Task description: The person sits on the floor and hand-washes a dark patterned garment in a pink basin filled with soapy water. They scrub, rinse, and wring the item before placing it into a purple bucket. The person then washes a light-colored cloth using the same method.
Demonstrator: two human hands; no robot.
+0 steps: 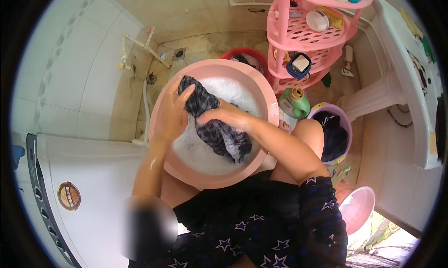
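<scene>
A wet dark checked garment (199,96) is bunched up between my two hands over a large pink plastic basin (210,180). My left hand (176,108) grips its upper end near the basin's left side. Around its middle my right hand (222,114) is closed, with the thumb across the cloth. The lower part of the garment spreads out below my right hand, streaked with suds, and rests in the cloudy soapy water (190,152). White foam (227,87) covers the water toward the far side.
Behind the basin stands a red tub (229,53) with cloth in it. A pink plastic shelf rack (276,40), a green detergent bottle (295,103) and a purple bucket (350,128) of dark clothes are on the right, beside a pedestal sink (374,93). A white washing machine (94,170) stands left.
</scene>
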